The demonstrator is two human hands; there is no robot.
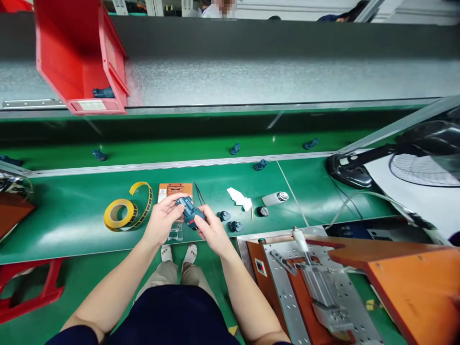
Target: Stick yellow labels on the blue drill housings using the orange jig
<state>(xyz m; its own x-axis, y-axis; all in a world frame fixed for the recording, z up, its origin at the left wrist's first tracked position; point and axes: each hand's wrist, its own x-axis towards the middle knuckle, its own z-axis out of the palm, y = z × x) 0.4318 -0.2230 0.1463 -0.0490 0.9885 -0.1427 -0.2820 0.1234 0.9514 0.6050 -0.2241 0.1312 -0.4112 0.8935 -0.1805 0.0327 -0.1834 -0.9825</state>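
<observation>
So from my end, the blue battery [190, 212] is up in both hands, above the green bench [79, 191]; the left hand [163, 220] has its upper-left end pinched between thumb and fingers; the right hand [215, 232] grips the lower-right end, thumb on the near face; so both sets of fingers are closed on it, with most of its middle showing in the gap. The long axis runs diagonally, upper left to lower right in my view; can't tell which end is the front; the underside and some fingertips are hidden from me.

Behind it there's an orange box [176, 188], partly covered by the hands; a clear plastic piece [176, 235] below is partly blocked too, so its shape is hard to read; tweezers [200, 194] lie just beside the box, and a roll of yellow tape [118, 201] sits to the left; two similar dark pieces [236, 226] are near the right hand. Farther out, the black fan [427, 136] is cut off at the right edge.
</observation>
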